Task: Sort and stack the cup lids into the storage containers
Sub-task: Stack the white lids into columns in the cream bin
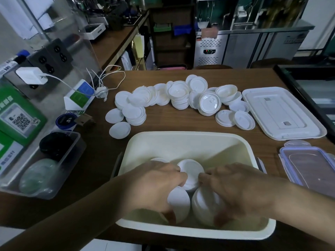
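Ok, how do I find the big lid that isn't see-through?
Start at the big cream tub in the middle of the wooden table. Past its far right corner, right of the pile of round cup lids, a cream lid lies flat. It is solid and rectangular, unlike the see-through, purple-edged lid nearer you.

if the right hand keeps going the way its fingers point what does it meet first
The right hand points left, its fingers around a lid stack in the bin; beyond that, likely the neighbouring lid stack the left hand holds, though depth is unclear.
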